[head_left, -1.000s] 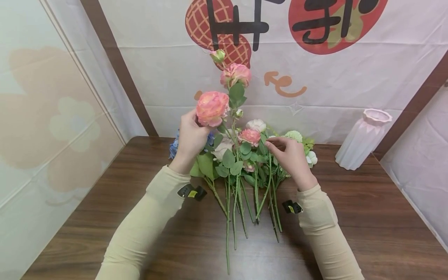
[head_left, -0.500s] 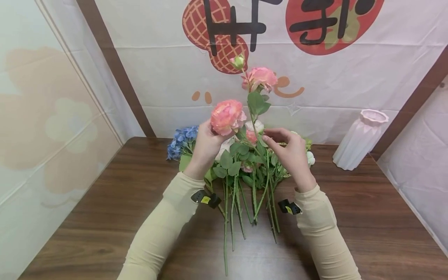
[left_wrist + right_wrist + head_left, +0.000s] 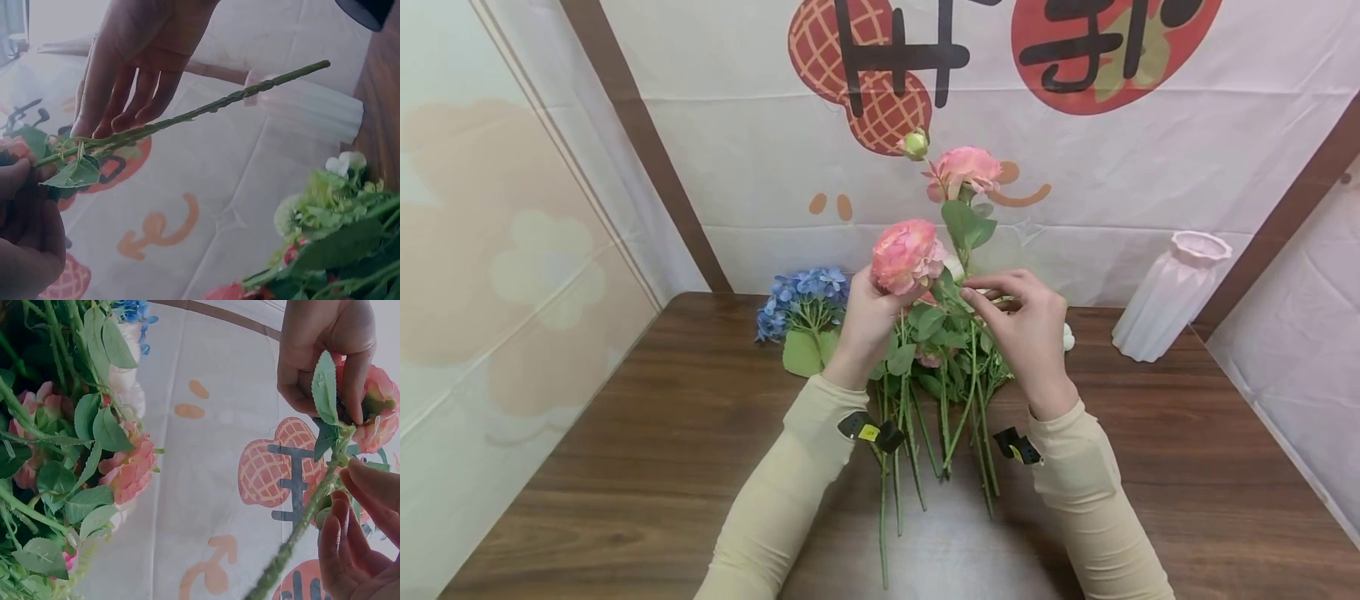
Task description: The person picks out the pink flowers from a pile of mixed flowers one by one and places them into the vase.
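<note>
A white printed backdrop [image 3: 745, 158] hangs behind everything, right along the far edge of the surface [image 3: 610, 475]. Brown wood stretches away on both sides of the person's arms, wider to the left, out to the side edges; the near edge is out of my sight.

The flower heap [image 3: 955, 387] lies at the middle, blooms toward the far edge and stalks toward the person, one reaching well forward of the others. Above it, held up in the air, is the pink flower spray [image 3: 961, 221]; its stem [image 3: 212, 105] runs on past the right hand [image 3: 1028, 325] to a free end pointing the vase's way.

The pale ribbed vase [image 3: 1168, 300] stands near the far right corner, well apart from the heap, with open room between it and the right hand. At the heap's other end, near the far left corner, sits a blue flower [image 3: 805, 292].

The left hand [image 3: 871, 325] has its fingers curled round the spray just beneath the nearer bloom [image 3: 906, 257]. The right hand's thumb and fingertips are nearly together, pinching the stem by a leaf. Above both, the farther bloom [image 3: 966, 169] and a small greenish bud [image 3: 915, 144] stand against the cloth.
</note>
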`<state>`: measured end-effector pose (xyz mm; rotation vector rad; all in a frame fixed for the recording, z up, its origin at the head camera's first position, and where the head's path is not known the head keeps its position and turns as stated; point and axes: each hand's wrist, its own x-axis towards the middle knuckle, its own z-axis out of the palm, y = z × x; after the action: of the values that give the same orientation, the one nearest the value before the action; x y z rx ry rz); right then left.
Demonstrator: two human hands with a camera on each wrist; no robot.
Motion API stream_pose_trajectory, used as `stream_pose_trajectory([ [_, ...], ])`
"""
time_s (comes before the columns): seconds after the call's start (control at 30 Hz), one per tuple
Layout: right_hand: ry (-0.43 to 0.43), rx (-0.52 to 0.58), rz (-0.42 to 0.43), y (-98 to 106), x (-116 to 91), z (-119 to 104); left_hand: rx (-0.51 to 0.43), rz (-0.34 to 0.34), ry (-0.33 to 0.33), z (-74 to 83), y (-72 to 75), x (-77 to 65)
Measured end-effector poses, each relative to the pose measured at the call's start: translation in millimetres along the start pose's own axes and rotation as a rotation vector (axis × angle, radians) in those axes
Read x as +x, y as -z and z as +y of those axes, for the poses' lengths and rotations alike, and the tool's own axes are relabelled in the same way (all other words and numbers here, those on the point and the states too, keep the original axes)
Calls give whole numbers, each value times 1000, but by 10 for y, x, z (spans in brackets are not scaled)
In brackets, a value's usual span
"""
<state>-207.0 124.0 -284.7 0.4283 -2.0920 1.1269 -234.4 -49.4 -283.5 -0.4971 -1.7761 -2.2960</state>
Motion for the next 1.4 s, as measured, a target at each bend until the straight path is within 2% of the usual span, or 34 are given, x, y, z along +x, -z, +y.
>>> stream_pose_trajectory([
  [0.17,1,3,11,20,-10,5,-42,10,10,-42,-63,17],
  [0.37,7,-5,-35,14,-8,8,-123,12,14,-85,-98,39],
  [0.57,35,-23,-65,11,2,6,-156,24,11,-92,-93,48],
  [0.87,6,-54,-104,20,-7,10,-124,32,2,-132,-117,26],
  [0.97,-5,-64,-101,32,-9,20,-134,15,-2,-150,-138,14],
  [1.3,-4,-47,-65,55,-6,22,-120,32,-24,-171,-185,-7],
  [1.4,-7,-40,-52,52,-9,18,-86,40,-41,-165,-190,-22],
])
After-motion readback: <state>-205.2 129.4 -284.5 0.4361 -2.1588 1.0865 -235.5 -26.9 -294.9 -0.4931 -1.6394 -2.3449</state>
